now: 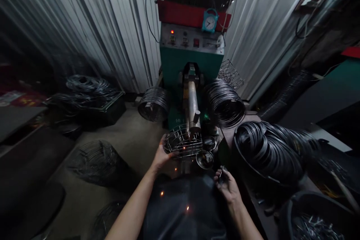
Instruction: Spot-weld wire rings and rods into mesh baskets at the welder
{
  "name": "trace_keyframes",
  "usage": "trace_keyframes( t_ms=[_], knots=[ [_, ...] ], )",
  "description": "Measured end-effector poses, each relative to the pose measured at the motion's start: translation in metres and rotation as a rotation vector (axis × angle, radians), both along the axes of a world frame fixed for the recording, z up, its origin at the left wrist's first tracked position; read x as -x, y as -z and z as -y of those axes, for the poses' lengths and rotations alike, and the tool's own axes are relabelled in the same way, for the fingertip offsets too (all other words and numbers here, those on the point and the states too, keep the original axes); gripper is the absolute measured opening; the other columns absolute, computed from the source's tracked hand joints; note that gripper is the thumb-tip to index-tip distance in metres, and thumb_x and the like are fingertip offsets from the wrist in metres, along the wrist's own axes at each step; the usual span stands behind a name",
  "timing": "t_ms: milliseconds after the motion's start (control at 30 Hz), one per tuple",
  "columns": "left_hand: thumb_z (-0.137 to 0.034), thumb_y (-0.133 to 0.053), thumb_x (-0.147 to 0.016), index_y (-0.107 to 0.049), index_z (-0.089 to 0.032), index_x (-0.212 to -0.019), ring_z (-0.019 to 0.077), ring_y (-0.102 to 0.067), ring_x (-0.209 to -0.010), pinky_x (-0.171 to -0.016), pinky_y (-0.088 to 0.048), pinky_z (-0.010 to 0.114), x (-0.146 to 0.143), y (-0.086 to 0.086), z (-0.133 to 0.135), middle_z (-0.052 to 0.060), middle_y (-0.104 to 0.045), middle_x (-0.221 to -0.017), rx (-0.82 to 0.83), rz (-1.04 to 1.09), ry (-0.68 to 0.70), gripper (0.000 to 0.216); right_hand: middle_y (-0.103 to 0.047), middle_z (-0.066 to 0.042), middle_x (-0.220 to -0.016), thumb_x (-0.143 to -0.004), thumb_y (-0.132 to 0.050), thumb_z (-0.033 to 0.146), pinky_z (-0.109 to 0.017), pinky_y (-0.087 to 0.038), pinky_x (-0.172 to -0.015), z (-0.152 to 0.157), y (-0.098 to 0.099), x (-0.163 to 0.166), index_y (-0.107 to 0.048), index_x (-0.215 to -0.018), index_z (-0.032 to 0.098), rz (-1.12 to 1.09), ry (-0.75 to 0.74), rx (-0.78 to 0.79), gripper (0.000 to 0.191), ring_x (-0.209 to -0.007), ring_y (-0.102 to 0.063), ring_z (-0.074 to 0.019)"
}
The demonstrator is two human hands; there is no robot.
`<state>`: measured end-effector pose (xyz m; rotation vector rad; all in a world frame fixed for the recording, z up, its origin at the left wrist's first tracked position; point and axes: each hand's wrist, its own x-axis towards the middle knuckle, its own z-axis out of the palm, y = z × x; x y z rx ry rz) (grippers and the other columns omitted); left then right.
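Observation:
My left hand [163, 156] grips the left side of a wire basket [182, 143], fingers closed on its wires. The basket sits under the metal arm [193, 101] of a green welding machine [176, 62], and orange sparks fly near it and over the dark apron [185, 206]. My right hand [227, 184] is closed at the right, apart from the basket, with a small metal piece between its fingers that is too dark to name. Small round metal bowls [204, 159] stand between the basket and my right hand.
Coils of wire rings hang left [153, 104] and right [225, 103] of the machine. A tub heaped with wire rings [270, 150] stands at the right, above a bucket of short metal pieces [315, 228]. Wire baskets [95, 161] are stacked on the floor at left.

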<state>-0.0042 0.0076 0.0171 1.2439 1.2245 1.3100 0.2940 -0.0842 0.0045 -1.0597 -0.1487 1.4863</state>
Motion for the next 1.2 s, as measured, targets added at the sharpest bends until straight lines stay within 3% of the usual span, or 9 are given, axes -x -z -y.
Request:
trace_keyframes(
  t_ms=[67,167,300,367,533,600,700,967,1200],
  knots=[
    [-0.045,-0.081,-0.049,-0.024,-0.021,-0.137,0.0283,-0.047,-0.122,-0.103,-0.038,0.042,-0.005,0.004,-0.001,0.014,-0.046,-0.135,0.013,0.096,-0.011,0.108,-0.06,0.004,-0.059,-0.063,-0.072,0.024,-0.022,-0.046,-0.042,0.004,0.003,0.003,-0.061,-0.076,0.019,0.135,0.025,-0.036,0.018,-0.046,-0.055,-0.0098],
    [-0.044,-0.082,-0.049,-0.028,-0.021,-0.136,0.0287,-0.051,-0.118,-0.1,-0.041,0.042,-0.006,0.0,0.001,0.014,-0.05,-0.13,0.031,0.165,-0.042,0.105,-0.064,0.001,-0.061,-0.063,-0.072,0.035,-0.023,-0.046,-0.045,0.02,0.013,0.006,-0.066,-0.081,0.018,0.641,0.007,-0.123,0.026,-0.052,-0.058,-0.0133],
    [-0.042,-0.082,-0.048,-0.032,-0.019,-0.135,0.03,-0.053,-0.114,-0.098,-0.042,0.045,0.007,-0.012,0.022,0.014,-0.052,-0.126,-0.007,0.032,-0.058,0.103,-0.071,-0.008,-0.079,-0.07,-0.062,0.039,-0.034,-0.051,-0.071,0.041,0.01,0.003,-0.069,-0.075,0.02,1.239,-0.323,-0.318,0.021,-0.077,-0.066,-0.0235],
    [-0.04,-0.082,-0.048,-0.035,-0.02,-0.133,0.0301,-0.052,-0.115,-0.099,-0.04,0.046,0.011,-0.021,0.037,0.014,-0.05,-0.127,-0.057,-0.142,-0.054,0.099,-0.071,-0.008,-0.083,-0.074,-0.056,0.036,-0.034,-0.05,-0.073,0.042,-0.012,0.005,-0.068,-0.08,0.021,1.361,-0.47,-0.378,0.02,-0.079,-0.066,-0.0234],
    [-0.027,-0.079,-0.049,-0.043,-0.022,-0.125,0.0295,-0.049,-0.117,-0.1,-0.04,0.047,-0.002,-0.053,0.064,0.01,-0.051,-0.126,-0.235,-0.625,-0.071,0.084,-0.068,-0.001,-0.08,-0.071,-0.061,0.023,-0.025,-0.043,-0.066,0.015,-0.099,0.039,-0.058,-0.099,0.023,1.568,-0.784,-0.454,0.029,-0.073,-0.063,-0.0173],
    [-0.022,-0.076,-0.049,-0.045,-0.021,-0.122,0.03,-0.047,-0.119,-0.1,-0.039,0.046,-0.012,-0.067,0.069,0.01,-0.052,-0.125,-0.316,-0.773,-0.057,0.079,-0.064,0.001,-0.075,-0.067,-0.063,0.019,-0.022,-0.039,-0.06,0.001,-0.124,0.057,-0.056,-0.093,0.022,1.629,-0.872,-0.445,0.027,-0.068,-0.06,-0.0158],
    [-0.022,-0.075,-0.049,-0.049,-0.018,-0.115,0.0312,-0.047,-0.119,-0.1,-0.038,0.047,-0.024,-0.083,0.075,0.013,-0.052,-0.126,-0.359,-0.897,-0.015,0.071,-0.059,0.002,-0.07,-0.065,-0.062,0.015,-0.021,-0.035,-0.055,-0.014,-0.137,0.078,-0.054,-0.083,0.02,1.65,-0.858,-0.416,0.021,-0.064,-0.054,-0.0139],
    [-0.022,-0.072,-0.05,-0.054,-0.02,-0.108,0.0331,-0.044,-0.12,-0.099,-0.034,0.048,-0.039,-0.089,0.082,0.015,-0.051,-0.128,-0.316,-0.977,0.058,0.061,-0.059,0.003,-0.065,-0.069,-0.055,0.016,-0.02,-0.04,-0.057,-0.006,-0.101,0.097,-0.058,-0.077,0.021,1.484,-0.472,-0.462,0.01,-0.061,-0.054,-0.0126],
    [-0.022,-0.072,-0.05,-0.054,-0.02,-0.11,0.0333,-0.044,-0.12,-0.098,-0.034,0.047,-0.044,-0.089,0.081,0.014,-0.051,-0.128,-0.253,-0.948,0.104,0.063,-0.071,-0.002,-0.084,-0.076,-0.051,0.015,-0.028,-0.049,-0.075,-0.004,-0.092,0.084,-0.069,-0.089,0.019,1.303,-0.726,-0.628,0.023,-0.082,-0.064,-0.0172]
  ],
)
